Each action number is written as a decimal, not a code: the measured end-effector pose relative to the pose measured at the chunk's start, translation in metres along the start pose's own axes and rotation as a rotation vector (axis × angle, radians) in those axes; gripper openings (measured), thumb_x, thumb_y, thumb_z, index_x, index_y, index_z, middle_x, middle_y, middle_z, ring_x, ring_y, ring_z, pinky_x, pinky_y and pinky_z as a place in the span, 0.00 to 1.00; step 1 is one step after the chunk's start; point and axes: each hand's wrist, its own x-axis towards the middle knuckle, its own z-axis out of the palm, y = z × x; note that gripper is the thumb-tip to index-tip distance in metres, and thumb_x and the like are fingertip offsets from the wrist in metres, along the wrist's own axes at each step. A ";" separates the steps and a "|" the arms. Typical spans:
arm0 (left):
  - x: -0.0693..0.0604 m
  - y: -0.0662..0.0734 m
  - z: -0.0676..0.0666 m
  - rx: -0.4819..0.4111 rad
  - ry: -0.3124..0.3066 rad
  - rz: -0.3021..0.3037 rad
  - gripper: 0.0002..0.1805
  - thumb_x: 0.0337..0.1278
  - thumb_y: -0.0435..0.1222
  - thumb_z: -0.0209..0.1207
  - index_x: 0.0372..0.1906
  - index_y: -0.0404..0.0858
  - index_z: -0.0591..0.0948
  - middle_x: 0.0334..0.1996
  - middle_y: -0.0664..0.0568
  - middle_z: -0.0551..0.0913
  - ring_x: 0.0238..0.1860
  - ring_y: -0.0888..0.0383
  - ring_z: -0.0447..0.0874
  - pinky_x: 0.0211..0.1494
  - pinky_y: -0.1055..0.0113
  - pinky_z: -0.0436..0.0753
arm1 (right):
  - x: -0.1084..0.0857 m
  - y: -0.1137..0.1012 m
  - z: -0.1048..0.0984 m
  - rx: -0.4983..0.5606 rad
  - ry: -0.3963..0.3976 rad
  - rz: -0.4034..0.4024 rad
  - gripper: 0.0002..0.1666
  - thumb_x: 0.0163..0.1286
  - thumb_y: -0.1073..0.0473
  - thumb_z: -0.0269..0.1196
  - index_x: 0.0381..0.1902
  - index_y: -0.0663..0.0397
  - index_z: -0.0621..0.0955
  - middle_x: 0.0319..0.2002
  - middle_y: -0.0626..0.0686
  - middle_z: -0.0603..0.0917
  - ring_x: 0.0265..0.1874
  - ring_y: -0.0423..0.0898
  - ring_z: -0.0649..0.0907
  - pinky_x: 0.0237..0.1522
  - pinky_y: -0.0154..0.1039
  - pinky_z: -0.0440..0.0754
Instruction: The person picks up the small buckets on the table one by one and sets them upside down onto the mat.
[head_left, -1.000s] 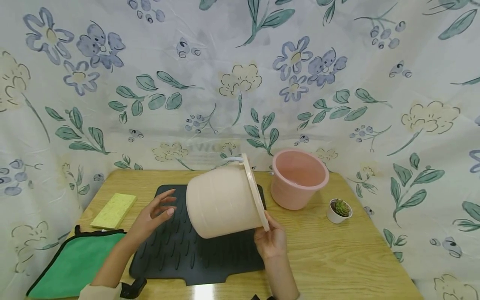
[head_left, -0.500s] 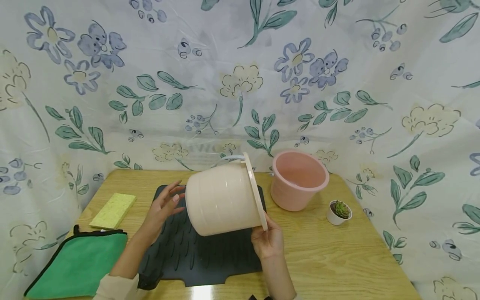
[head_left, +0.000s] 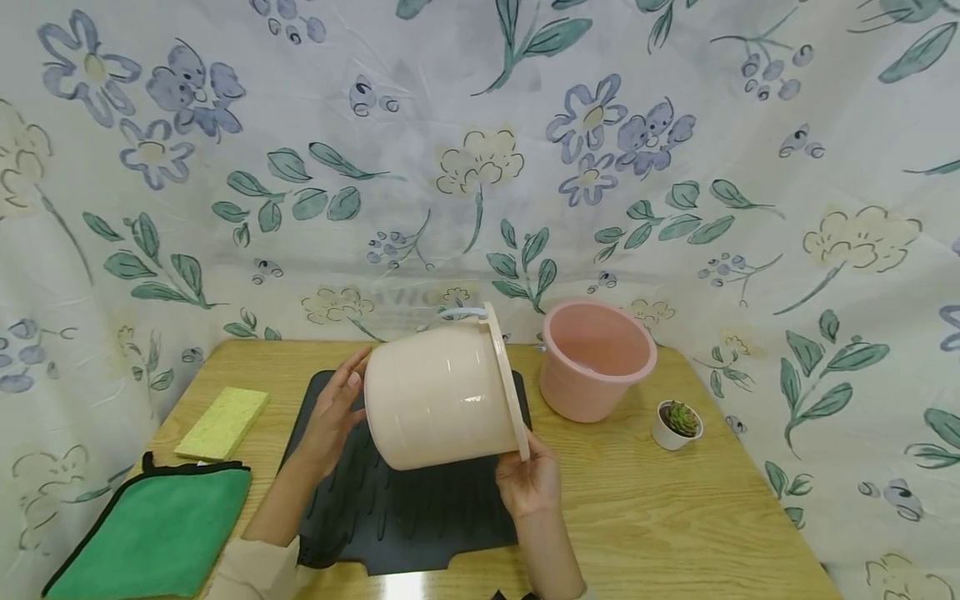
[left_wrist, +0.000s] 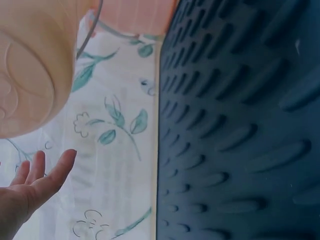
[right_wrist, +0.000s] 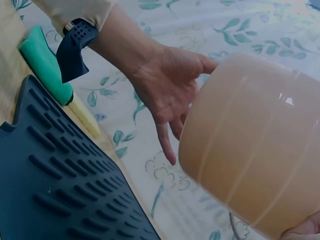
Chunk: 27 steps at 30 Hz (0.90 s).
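A cream bucket (head_left: 442, 396) is tipped on its side above a dark ridged mat (head_left: 405, 517), its mouth facing right and its base left. My right hand (head_left: 531, 483) grips the lower part of its rim from below; only a bit of that hand shows at the corner of the right wrist view. Beside the base is my left hand (head_left: 330, 425), fingers spread and nearly straight. In the left wrist view a gap separates the left fingers (left_wrist: 55, 175) from the bucket's base (left_wrist: 30, 85). Whether the thumb touches the bucket I cannot tell.
A pink bucket (head_left: 596, 367) stands upright at the back right, with a small potted succulent (head_left: 677, 423) near it. On the left lie a yellow sponge (head_left: 222, 422) and a green cloth (head_left: 153, 525) with black edging. A floral curtain (head_left: 420, 167) hangs behind the wooden table (head_left: 652, 517).
My left hand has moved right and slightly up, closer to the bucket's base. The cream bucket, still in my right hand, has shifted slightly left.
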 end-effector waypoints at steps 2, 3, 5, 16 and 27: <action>0.001 -0.001 0.001 -0.027 0.007 0.005 0.33 0.77 0.50 0.37 0.79 0.44 0.52 0.74 0.45 0.55 0.73 0.49 0.57 0.65 0.31 0.58 | 0.000 0.002 0.000 -0.001 -0.004 0.011 0.07 0.72 0.71 0.54 0.34 0.67 0.78 0.27 0.57 0.83 0.21 0.43 0.86 0.20 0.24 0.78; 0.001 -0.002 0.001 -0.038 0.006 0.012 0.33 0.77 0.50 0.36 0.80 0.44 0.51 0.75 0.45 0.55 0.72 0.52 0.58 0.66 0.33 0.59 | 0.000 0.002 0.000 -0.003 -0.005 0.015 0.10 0.74 0.70 0.52 0.34 0.67 0.79 0.27 0.56 0.83 0.21 0.42 0.86 0.20 0.23 0.78; 0.001 -0.003 0.001 -0.056 0.003 0.015 0.33 0.78 0.50 0.35 0.80 0.44 0.49 0.76 0.49 0.54 0.71 0.60 0.60 0.69 0.44 0.62 | -0.001 0.004 0.000 -0.012 -0.009 0.022 0.15 0.76 0.69 0.47 0.34 0.67 0.80 0.27 0.56 0.83 0.21 0.42 0.86 0.20 0.23 0.78; 0.001 -0.004 0.008 -0.068 -0.056 0.053 0.30 0.79 0.52 0.29 0.79 0.51 0.54 0.69 0.59 0.62 0.65 0.60 0.63 0.62 0.66 0.68 | -0.004 0.008 -0.002 -0.044 -0.029 0.039 0.17 0.78 0.67 0.46 0.34 0.66 0.80 0.27 0.55 0.82 0.19 0.41 0.85 0.20 0.23 0.78; -0.005 -0.006 0.020 -0.101 -0.030 -0.009 0.28 0.76 0.58 0.26 0.73 0.58 0.57 0.68 0.60 0.59 0.66 0.58 0.56 0.66 0.51 0.54 | -0.007 0.011 -0.008 0.000 -0.011 0.043 0.07 0.71 0.71 0.51 0.37 0.65 0.77 0.29 0.55 0.80 0.20 0.41 0.84 0.21 0.22 0.77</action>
